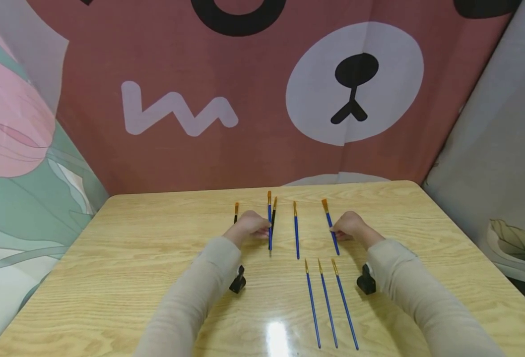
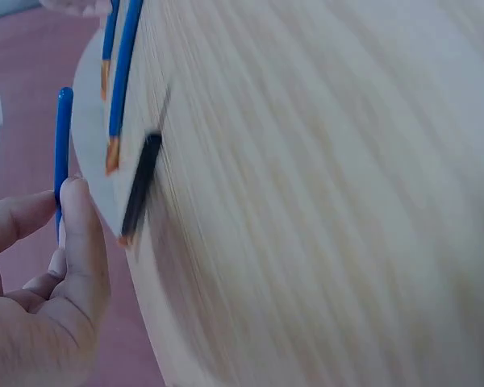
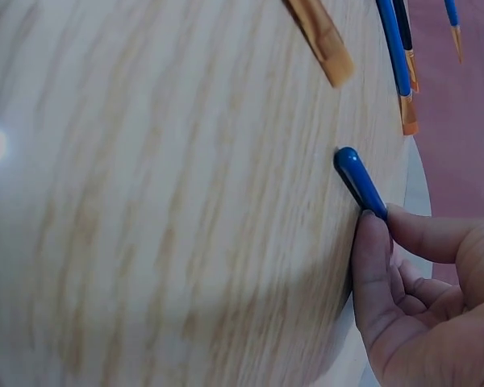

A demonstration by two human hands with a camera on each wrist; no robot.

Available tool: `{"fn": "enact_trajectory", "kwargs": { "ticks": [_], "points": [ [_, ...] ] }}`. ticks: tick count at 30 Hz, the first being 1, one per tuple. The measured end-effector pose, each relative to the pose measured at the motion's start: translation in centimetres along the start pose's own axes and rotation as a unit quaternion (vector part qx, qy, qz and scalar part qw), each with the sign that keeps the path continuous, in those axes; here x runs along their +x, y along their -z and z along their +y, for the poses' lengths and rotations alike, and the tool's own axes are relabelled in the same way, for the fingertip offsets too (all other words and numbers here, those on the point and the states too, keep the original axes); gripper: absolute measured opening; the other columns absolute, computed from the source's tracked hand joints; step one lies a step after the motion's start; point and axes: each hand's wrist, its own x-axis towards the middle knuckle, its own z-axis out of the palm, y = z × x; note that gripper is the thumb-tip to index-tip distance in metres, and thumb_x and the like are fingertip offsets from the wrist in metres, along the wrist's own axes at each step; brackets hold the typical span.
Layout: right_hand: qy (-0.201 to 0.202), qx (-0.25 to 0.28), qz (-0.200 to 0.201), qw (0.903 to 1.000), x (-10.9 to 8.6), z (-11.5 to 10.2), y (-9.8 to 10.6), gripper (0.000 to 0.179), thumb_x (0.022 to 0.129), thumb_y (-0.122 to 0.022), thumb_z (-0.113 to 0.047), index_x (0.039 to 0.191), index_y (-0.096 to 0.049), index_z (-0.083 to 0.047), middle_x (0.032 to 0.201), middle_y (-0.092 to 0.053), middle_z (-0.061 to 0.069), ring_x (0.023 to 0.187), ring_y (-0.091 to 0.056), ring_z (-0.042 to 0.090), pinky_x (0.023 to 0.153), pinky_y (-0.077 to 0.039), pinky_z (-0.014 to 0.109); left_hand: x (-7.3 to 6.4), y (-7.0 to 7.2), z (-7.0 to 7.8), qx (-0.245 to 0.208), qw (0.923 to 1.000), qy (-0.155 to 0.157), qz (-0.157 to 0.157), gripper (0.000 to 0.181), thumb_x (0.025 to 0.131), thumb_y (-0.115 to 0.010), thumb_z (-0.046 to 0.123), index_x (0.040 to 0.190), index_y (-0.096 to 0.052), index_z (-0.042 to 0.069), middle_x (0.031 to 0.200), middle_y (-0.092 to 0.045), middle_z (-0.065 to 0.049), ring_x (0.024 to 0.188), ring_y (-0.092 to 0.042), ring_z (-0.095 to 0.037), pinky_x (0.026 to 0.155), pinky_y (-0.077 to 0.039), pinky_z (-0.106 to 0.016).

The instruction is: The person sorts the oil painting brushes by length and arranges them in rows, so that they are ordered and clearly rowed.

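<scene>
Filling upper frame: reddish backdrop [image 1: 253, 158] with a printed snout; patterned cloth on both sides.
Bench: wood-grain bench [image 1: 133, 277] across the lower frame, brushes at centre and right of centre.
Sleeves: left sleeve [image 1: 177, 297] enters lower left of centre, right sleeve [image 1: 427, 292] lower right.
Left hand: left hand [image 1: 250, 225] at centre, left fingers [image 2: 81, 226] grasping the first blue brush [image 1: 269, 213] between thumb and index; left wrist view suggests it's held off the bench.
Right hand: right hand [image 1: 354, 228] right of centre, right fingers [image 3: 375, 258] pinching the flat-tipped blue brush [image 1: 329, 219]; can't tell if that one touches the bench.
Key relation: black-handled brush [image 1: 274, 213] is partly covered by the first blue brush, just right of the left fingers; both long axes run near-vertical in frame, black one leaning slightly. Left hand nearer.
Gap between hands: middle blue brush [image 1: 296, 233], bristles toward frame top, slightly nearer the left hand.
Lower right of centre: three thin blue brushes [image 1: 327, 303] side by side, spaced apart, bristles up-frame.
Left of left hand: second black-handled brush [image 1: 236, 212], partly hidden.
</scene>
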Motion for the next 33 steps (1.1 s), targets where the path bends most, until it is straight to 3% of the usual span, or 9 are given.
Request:
{"fn": "enact_trajectory", "kwargs": {
  "ticks": [10, 21, 28, 33],
  "points": [
    [0.005, -0.005, -0.005, 1.0000, 0.1, -0.4, -0.2, 0.012, 0.076, -0.058, 0.004, 0.085, -0.051, 0.009, 0.061, -0.051, 0.007, 0.050, -0.052, 0.013, 0.053, -0.052, 0.024, 0.0, -2.9, 1.4, -0.015, 0.9995, -0.018, -0.023, 0.012, 0.080, -0.057, 0.002, 0.085, -0.058, -0.009, 0.062, -0.055, -0.009, 0.050, -0.054, -0.013, 0.059, -0.053, -0.026],
    [0.011, -0.002, -0.014, 0.9998, 0.0, -0.5, 0.1, 0.011, 0.076, -0.059, 0.004, 0.082, -0.051, 0.008, 0.060, -0.050, 0.007, 0.050, -0.052, 0.013, 0.054, -0.052, 0.024, 0.9, -5.9, 2.7, -0.043, 0.9989, -0.018, -0.005, 0.010, 0.079, -0.058, -0.001, 0.084, -0.057, -0.009, 0.059, -0.055, -0.009, 0.046, -0.053, -0.013, 0.052, -0.052, -0.023],
    [0.003, -0.014, -0.008, 0.9999, -0.1, -0.5, 0.0, 0.013, 0.076, -0.059, 0.003, 0.084, -0.052, 0.010, 0.062, -0.051, 0.008, 0.051, -0.053, 0.014, 0.054, -0.053, 0.025, 1.3, -7.6, 2.9, -0.057, 0.9977, -0.032, -0.016, 0.008, 0.078, -0.057, -0.001, 0.080, -0.057, -0.009, 0.058, -0.054, -0.009, 0.048, -0.054, -0.014, 0.056, -0.053, -0.025],
    [0.009, -0.020, -0.004, 0.9997, -0.3, -0.1, -0.1, 0.015, 0.076, -0.059, 0.002, 0.085, -0.053, 0.011, 0.065, -0.052, 0.009, 0.052, -0.054, 0.014, 0.055, -0.053, 0.025, 1.7, -9.1, 3.0, -0.064, 0.9978, -0.018, -0.010, 0.008, 0.077, -0.057, -0.004, 0.082, -0.057, -0.011, 0.056, -0.053, -0.010, 0.046, -0.052, -0.015, 0.055, -0.053, -0.027]
  ]
}}
